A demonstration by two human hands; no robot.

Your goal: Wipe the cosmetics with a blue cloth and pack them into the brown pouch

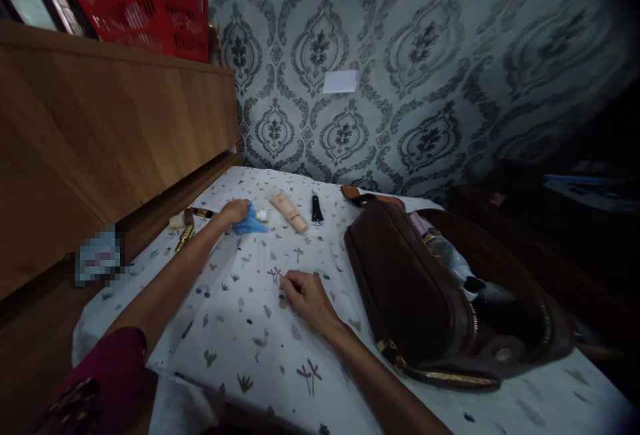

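Observation:
My left hand (236, 211) is closed on a blue cloth (251, 220), which lies bunched on the printed tablecloth (260, 345). Beside the cloth shows a small white-capped item (261, 215), partly hidden by it. My right hand (309, 296) rests nearer to me with its fingers curled in; nothing shows in them. Past the blue cloth lie a beige squeeze tube (289, 213) and a small black tube (317, 208). Left of my left hand sit several small cosmetics, among them a gold tube (185, 238) and a dark one (203, 212).
A brown bag (400, 275) stands unzipped on the right, with bottles and other items inside. Along the left runs a wooden cabinet (125, 122) with a red basket (145, 8) on top. A patterned wall (350, 135) closes off the back.

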